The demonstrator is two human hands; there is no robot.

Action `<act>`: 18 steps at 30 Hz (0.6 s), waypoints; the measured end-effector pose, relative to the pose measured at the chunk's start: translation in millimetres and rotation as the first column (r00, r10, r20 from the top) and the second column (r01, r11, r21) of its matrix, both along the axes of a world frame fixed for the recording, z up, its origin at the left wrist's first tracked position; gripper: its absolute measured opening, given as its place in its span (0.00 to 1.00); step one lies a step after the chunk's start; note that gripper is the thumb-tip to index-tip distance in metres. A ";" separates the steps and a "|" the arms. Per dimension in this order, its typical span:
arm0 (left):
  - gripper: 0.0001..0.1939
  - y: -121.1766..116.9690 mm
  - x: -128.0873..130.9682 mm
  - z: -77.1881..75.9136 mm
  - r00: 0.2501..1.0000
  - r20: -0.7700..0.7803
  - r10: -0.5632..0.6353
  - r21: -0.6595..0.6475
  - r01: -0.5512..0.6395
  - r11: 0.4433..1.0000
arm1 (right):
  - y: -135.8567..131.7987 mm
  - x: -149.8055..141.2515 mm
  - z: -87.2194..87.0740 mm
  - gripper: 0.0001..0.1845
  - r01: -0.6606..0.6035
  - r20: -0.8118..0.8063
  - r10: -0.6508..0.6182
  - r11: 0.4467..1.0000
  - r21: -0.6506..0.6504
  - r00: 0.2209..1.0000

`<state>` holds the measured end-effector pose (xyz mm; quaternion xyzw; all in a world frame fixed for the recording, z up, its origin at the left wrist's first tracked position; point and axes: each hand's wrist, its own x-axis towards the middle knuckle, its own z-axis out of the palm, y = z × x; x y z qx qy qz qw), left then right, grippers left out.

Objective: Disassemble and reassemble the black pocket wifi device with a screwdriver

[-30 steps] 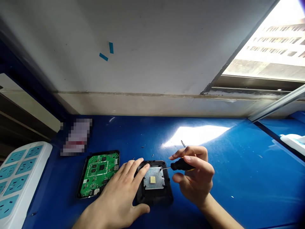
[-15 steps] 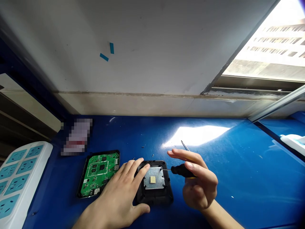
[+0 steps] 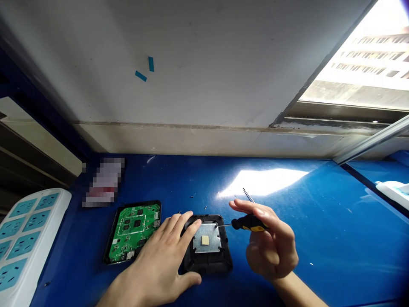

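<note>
A small black plastic case (image 3: 207, 264) with a square metal plate (image 3: 207, 238) inside lies on the blue table (image 3: 319, 221). My left hand (image 3: 159, 264) rests flat on the case's left side, fingers spread, pressing it down. My right hand (image 3: 271, 247) grips a black-and-yellow screwdriver (image 3: 247, 223), whose thin tip meets the plate's upper right corner. Left of the case lies a green circuit board (image 3: 132, 232) in a black frame.
A white power strip with teal sockets (image 3: 22, 243) sits at the far left edge. A blurred card (image 3: 104, 182) lies behind the board. Tiny screws (image 3: 191, 197) and a thin metal rod (image 3: 248, 195) lie on the table. A wall ledge runs behind.
My right hand's fingers have shifted along the screwdriver handle, opening and re-gripping it, and the hand moved slightly right. The left hand and case stayed still.
</note>
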<state>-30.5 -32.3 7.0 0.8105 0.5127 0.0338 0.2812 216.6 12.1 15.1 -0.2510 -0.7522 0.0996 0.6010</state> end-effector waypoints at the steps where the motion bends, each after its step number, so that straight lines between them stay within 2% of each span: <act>1: 0.49 0.2 0.2 0.5 1.000 -0.003 0.001 -0.007 -0.001 1.000 | 0.5 -0.1 0.4 0.25 -0.015 0.006 0.015 1.000 0.011 1.000; 5: 0.48 1.4 1.4 2.5 1.000 -0.008 0.004 -0.015 -0.004 1.000 | 4.1 -1.3 2.2 0.21 0.023 0.009 -0.024 0.997 0.078 1.000; 10: 0.48 1.7 2.7 5.6 1.000 -0.026 -0.003 -0.054 0.001 0.999 | 5.4 -1.6 0.0 0.32 0.122 0.008 -0.123 0.989 0.085 0.992; 13: 0.49 0.9 2.4 6.8 1.000 -0.020 0.002 -0.053 -0.003 0.999 | 3.8 -1.5 -2.4 0.35 0.078 -0.004 -0.078 0.996 0.037 0.997; 18: 0.49 0.8 2.1 6.7 1.000 -0.013 0.004 -0.044 -0.005 0.999 | 3.0 -1.5 -1.9 0.28 -0.021 -0.021 0.021 1.000 -0.011 1.000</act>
